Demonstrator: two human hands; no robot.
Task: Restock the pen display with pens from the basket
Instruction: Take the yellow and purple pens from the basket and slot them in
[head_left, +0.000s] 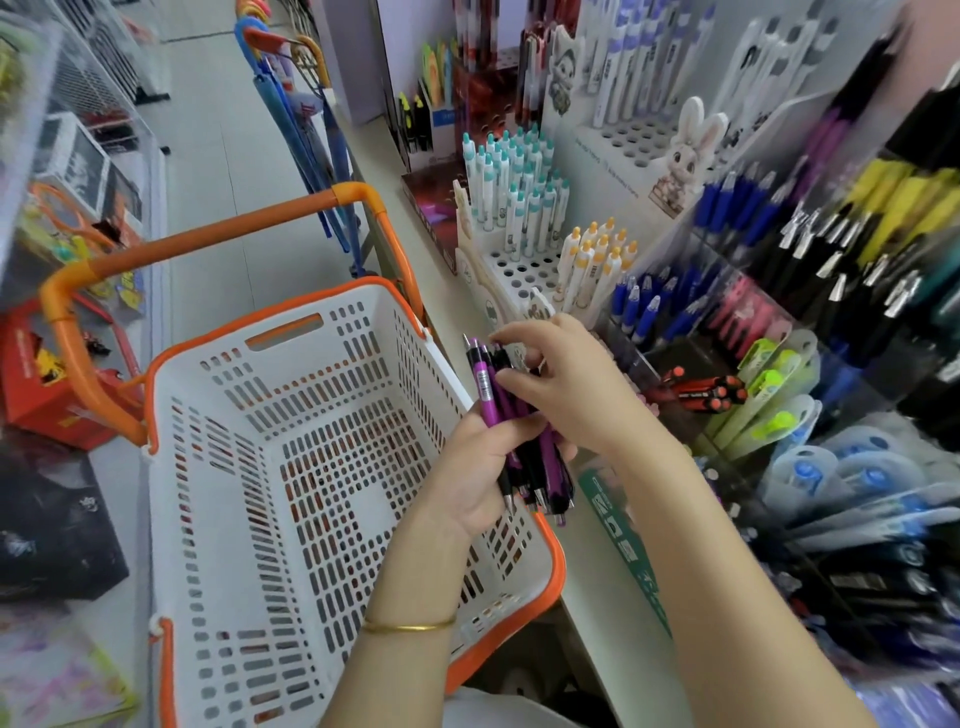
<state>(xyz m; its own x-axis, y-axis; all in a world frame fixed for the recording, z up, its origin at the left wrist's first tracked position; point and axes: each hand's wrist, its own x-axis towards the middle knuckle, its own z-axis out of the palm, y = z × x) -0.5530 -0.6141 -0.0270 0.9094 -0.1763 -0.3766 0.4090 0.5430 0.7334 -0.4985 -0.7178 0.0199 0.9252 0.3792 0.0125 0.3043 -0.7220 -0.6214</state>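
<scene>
Pens (506, 415) gripped in curled left hand (470, 467) beside the basket (291, 312), right hand (571, 384) pinching one; basket looks empty, bundle unshelved.

Site: a stationery shop. On a shelf (395, 176), pens (519, 192) are standing in ranks in holed racks (519, 267) — grouped by colour and type. A shopping basket (218, 467) is sitting alongside; an aisle (218, 130) is running past, boxed goods (36, 395) lining its far side.
</scene>
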